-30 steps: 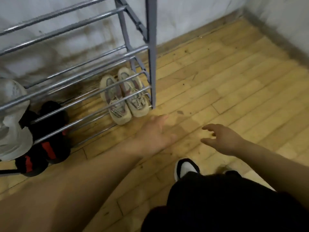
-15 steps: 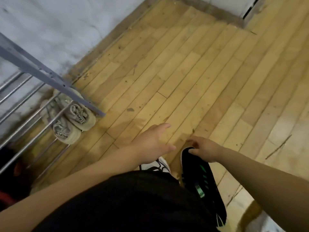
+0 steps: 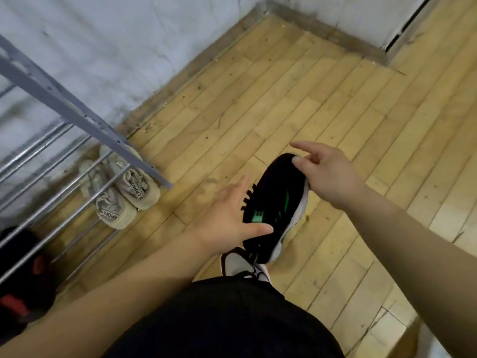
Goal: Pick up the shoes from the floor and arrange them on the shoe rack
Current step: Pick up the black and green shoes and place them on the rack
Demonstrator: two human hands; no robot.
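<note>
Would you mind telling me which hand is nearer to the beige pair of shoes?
Left. The left hand is just right of the beige shoes; the right hand is farther right, holding the black shoe.

Shoes seen: 1 black sneaker w/ green marks (image 3: 277,202), off the floor btwn 2 hands, left hand (image 3: 227,215) + right hand (image 3: 327,174); 2 beige sneakers (image 3: 124,192), a pair side by side under the rack's low bars; 1 white/dark shoe (image 3: 241,263) on a foot; dark red/black footwear (image 3: 23,275) at left edge, count unclear; 1 metal shoe rack (image 3: 64,104)
</note>
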